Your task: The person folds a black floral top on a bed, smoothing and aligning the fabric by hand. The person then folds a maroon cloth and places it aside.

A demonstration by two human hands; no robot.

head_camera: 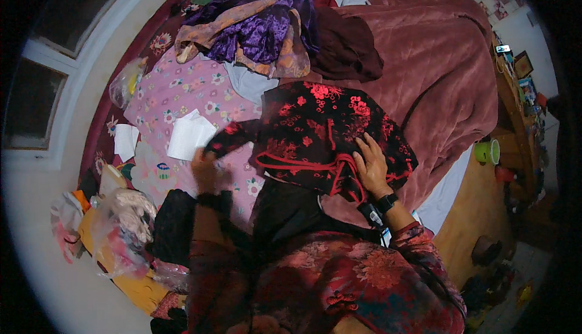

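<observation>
A black brocade garment (295, 127) with red flowers and red piping is spread across the lap in front of me. My left hand (204, 170), blurred, grips the end of a sleeve-like part (234, 137) that stretches out to the left. Flat on the garment's right side lies my right hand (373, 166), fingers slightly apart. Red piping cord (338, 163) forms a loose loop beside its thumb. The underside of the garment is hidden.
A brown plush blanket (441, 70) covers the bed's right side. Purple velvet clothing (261, 34) is heaped beyond the garment. White paper sheets (188, 136) rest on the floral sheet (154, 88). Plastic-bagged items (122, 225) crowd the left; a green bucket (486, 152) stands at right.
</observation>
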